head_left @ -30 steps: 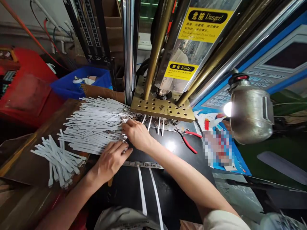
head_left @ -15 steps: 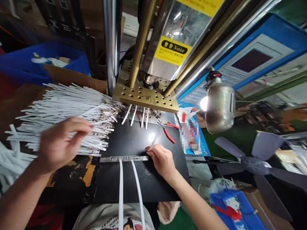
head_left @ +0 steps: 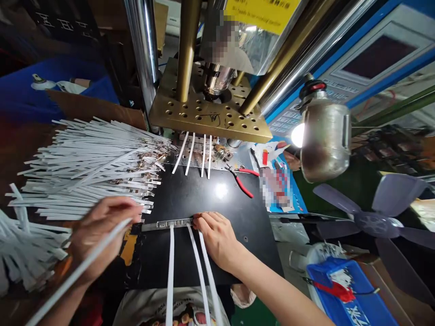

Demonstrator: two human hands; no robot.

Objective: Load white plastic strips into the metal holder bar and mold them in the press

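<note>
My left hand is closed around a flat white strip, whose length slants down to the lower left. It is just left of a narrow metal fixture lying on the black table. At the fixture's right end, my right hand has its fingers pinched together on the end of another white strip; the fingertips hide that end. Two more white strips have their ends in the fixture and hang toward me over the table edge.
A big pile of white strips with metal ends covers the left side. Behind the table stands a press with a brass plate, several strips under it. Red-handled pliers, a lamp and a fan are to the right.
My right hand has moved left onto the fixture, where a third strip now hangs. My left hand has come down from over the pile and now holds a strip.
</note>
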